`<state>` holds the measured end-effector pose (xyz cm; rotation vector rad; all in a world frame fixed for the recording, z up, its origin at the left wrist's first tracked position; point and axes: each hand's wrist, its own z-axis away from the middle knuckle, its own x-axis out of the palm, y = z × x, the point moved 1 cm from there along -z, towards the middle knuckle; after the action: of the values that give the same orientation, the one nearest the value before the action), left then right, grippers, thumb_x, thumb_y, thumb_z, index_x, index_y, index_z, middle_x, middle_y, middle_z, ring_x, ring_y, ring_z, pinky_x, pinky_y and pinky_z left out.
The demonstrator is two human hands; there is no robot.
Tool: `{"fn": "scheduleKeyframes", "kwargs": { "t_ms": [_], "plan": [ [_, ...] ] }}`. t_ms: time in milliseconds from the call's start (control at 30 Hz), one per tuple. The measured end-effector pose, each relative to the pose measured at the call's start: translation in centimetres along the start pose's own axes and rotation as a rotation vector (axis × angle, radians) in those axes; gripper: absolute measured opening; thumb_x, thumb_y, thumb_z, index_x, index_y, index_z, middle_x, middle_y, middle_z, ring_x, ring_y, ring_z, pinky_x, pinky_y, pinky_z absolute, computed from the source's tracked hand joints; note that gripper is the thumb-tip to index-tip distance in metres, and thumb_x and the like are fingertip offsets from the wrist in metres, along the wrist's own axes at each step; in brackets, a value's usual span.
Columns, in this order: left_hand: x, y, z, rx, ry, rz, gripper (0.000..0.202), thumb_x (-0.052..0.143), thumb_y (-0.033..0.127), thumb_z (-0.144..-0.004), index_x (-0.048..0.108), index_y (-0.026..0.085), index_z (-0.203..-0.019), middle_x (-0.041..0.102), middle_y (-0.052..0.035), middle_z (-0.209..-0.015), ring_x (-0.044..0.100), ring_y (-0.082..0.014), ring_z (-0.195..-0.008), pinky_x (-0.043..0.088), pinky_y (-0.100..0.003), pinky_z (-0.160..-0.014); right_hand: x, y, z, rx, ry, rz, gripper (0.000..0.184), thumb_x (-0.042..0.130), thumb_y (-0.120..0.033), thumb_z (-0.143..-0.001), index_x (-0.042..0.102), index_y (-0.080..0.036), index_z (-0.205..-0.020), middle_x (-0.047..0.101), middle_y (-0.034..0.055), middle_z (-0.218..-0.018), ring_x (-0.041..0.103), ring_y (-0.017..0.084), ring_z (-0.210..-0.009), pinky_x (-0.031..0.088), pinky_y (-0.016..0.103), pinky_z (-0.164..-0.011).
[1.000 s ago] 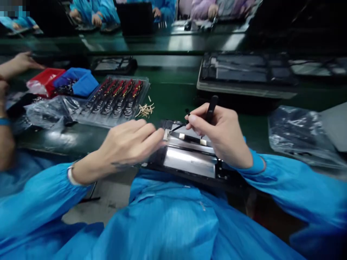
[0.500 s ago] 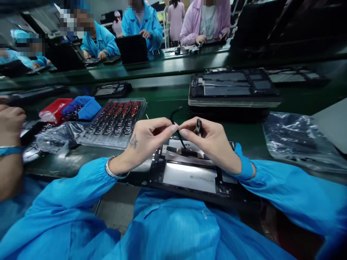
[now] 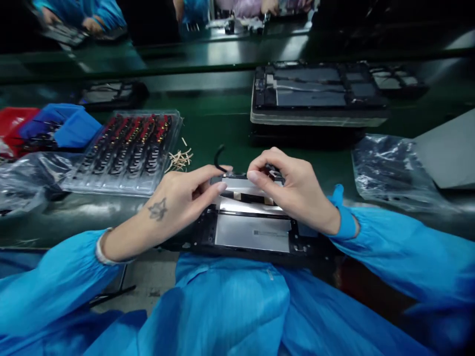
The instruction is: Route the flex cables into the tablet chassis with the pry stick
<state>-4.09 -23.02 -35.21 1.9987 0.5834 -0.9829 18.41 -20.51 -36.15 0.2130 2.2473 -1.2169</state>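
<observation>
An opened tablet chassis (image 3: 252, 232) lies at the near edge of the green bench, silver plates facing up. My left hand (image 3: 181, 198) rests on its far left corner, fingers pinched on a thin black cable (image 3: 218, 159) that loops upward. My right hand (image 3: 293, 190) presses on the far edge of the chassis, fingers curled over a small dark part; a black tool it held earlier is mostly hidden in the palm.
A clear tray of red and black parts (image 3: 128, 148) lies to the left, with small beige scraps (image 3: 180, 159) beside it. Blue (image 3: 63, 126) and red (image 3: 11, 121) bins sit far left. Another opened tablet (image 3: 317, 94) lies beyond. Plastic bags (image 3: 393, 170) are on the right.
Both hands have come down from pinching the cable in the air to the far edge of the chassis. The view has tilted downward.
</observation>
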Motion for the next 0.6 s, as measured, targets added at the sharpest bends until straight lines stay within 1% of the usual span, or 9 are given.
{"fn": "scheduleKeyframes", "kwargs": {
  "t_ms": [33, 100, 200, 300, 400, 467, 533, 600],
  "plan": [
    [0.0, -0.4, 0.1, 0.023, -0.060, -0.037, 0.027, 0.057, 0.032, -0.099, 0.072, 0.018, -0.116, 0.062, 0.0053, -0.060, 0.047, -0.0057, -0.043, 0.031, -0.018, -0.045, -0.5, 0.1, 0.1, 0.002, -0.038, 0.042, 0.012, 0.061, -0.025, -0.095, 0.061, -0.020, -0.084, 0.060, 0.0011, -0.080, 0.055, 0.015, -0.074, 0.040, 0.029, -0.068],
    [-0.1, -1.4, 0.1, 0.060, -0.139, -0.074, 0.025, 0.055, 0.030, -0.100, 0.072, 0.018, -0.114, 0.067, 0.0046, -0.063, 0.050, -0.0063, -0.041, 0.032, -0.018, -0.044, -1.7, 0.4, 0.4, 0.017, -0.121, 0.135, 0.011, 0.059, -0.023, -0.095, 0.060, -0.021, -0.085, 0.061, 0.0017, -0.081, 0.055, 0.016, -0.075, 0.039, 0.029, -0.068],
    [0.2, -2.7, -0.4, 0.103, -0.175, -0.083, 0.025, 0.052, 0.028, -0.100, 0.071, 0.017, -0.112, 0.071, 0.0025, -0.067, 0.058, -0.0094, -0.047, 0.035, -0.019, -0.046, -3.6, 1.1, 0.7, 0.066, -0.280, 0.258, 0.010, 0.056, -0.023, -0.094, 0.061, -0.021, -0.086, 0.063, 0.0033, -0.082, 0.056, 0.019, -0.077, 0.038, 0.031, -0.067],
    [0.8, -3.3, -1.3, 0.180, -0.193, -0.074, 0.025, 0.050, 0.027, -0.101, 0.071, 0.015, -0.110, 0.075, -0.0009, -0.079, 0.068, -0.0134, -0.061, 0.042, -0.021, -0.053, -5.1, 2.1, 0.7, 0.129, -0.420, 0.304, 0.014, 0.053, -0.026, -0.094, 0.064, -0.021, -0.086, 0.065, 0.0047, -0.084, 0.058, 0.020, -0.078, 0.037, 0.032, -0.067],
    [1.6, -3.3, -2.2, 0.265, -0.204, -0.060, 0.023, 0.050, 0.024, -0.102, 0.070, 0.015, -0.106, 0.077, -0.0033, -0.092, 0.072, -0.0158, -0.074, 0.048, -0.023, -0.062, -6.1, 3.3, 0.5, 0.188, -0.475, 0.280, 0.017, 0.054, -0.030, -0.093, 0.066, -0.021, -0.086, 0.067, 0.0046, -0.085, 0.059, 0.019, -0.076, 0.037, 0.031, -0.067],
    [2.2, -3.3, -2.7, 0.309, -0.222, -0.052, 0.022, 0.049, 0.023, -0.103, 0.069, 0.015, -0.104, 0.075, -0.0042, -0.091, 0.070, -0.0165, -0.077, 0.049, -0.025, -0.066, -6.5, 4.1, 0.4, 0.225, -0.501, 0.267, 0.018, 0.055, -0.033, -0.092, 0.066, -0.021, -0.085, 0.068, 0.0036, -0.082, 0.058, 0.018, -0.071, 0.037, 0.031, -0.064],
    [2.7, -3.3, -3.1, 0.349, -0.243, -0.050, 0.023, 0.047, 0.023, -0.103, 0.068, 0.015, -0.106, 0.072, -0.0061, -0.094, 0.068, -0.0181, -0.083, 0.051, -0.027, -0.070, -6.7, 4.8, 0.2, 0.265, -0.535, 0.271, 0.021, 0.055, -0.035, -0.092, 0.067, -0.021, -0.082, 0.067, 0.0023, -0.077, 0.056, 0.016, -0.066, 0.034, 0.030, -0.060],
    [3.2, -3.4, -3.5, 0.392, -0.274, -0.038, 0.024, 0.045, 0.023, -0.104, 0.066, 0.015, -0.114, 0.069, -0.0093, -0.108, 0.066, -0.0209, -0.098, 0.053, -0.031, -0.080, -6.8, 5.4, 0.0, 0.295, -0.573, 0.274, 0.023, 0.055, -0.035, -0.092, 0.068, -0.021, -0.079, 0.065, 0.0012, -0.072, 0.054, 0.015, -0.061, 0.032, 0.030, -0.057]
  ]
}}
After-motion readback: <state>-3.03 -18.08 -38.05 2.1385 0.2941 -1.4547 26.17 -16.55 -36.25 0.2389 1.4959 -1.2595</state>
